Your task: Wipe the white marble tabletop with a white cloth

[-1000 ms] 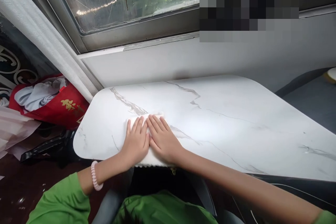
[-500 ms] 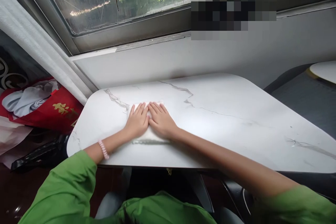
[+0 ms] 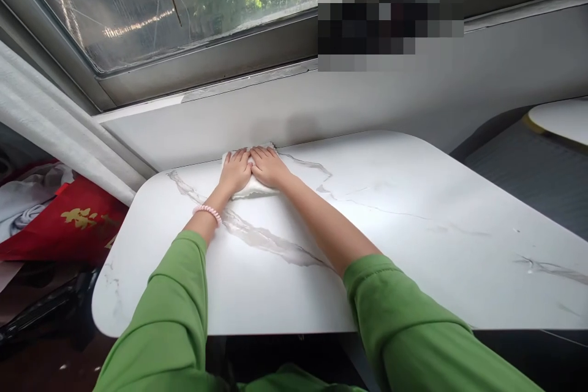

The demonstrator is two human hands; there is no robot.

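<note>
A white folded cloth (image 3: pixel 257 188) lies on the marble-patterned white table (image 3: pixel 285 294), close to the far edge by the wall. Flat on top of it, fingers stretched forward, rests my left hand (image 3: pixel 236 169); a pink coiled band circles that wrist. My right hand (image 3: pixel 269 166) presses on the cloth beside it, also flat with fingers out, and the two hands touch at the thumbs. Most of the cloth is covered by both palms; its front edge and left corner show.
Behind the table stand a white wall (image 3: pixel 349 107) and a metal-framed window (image 3: pixel 206 58). At the left are a white curtain (image 3: pixel 55 116) and a red bag (image 3: pixel 87 214) with pale fabric in it. A grey seat (image 3: pixel 519 165) is at the right.
Both hands have pushed the cloth away from me, from the table's middle to its far edge, and my arms are now stretched out. The view has shifted slightly.
</note>
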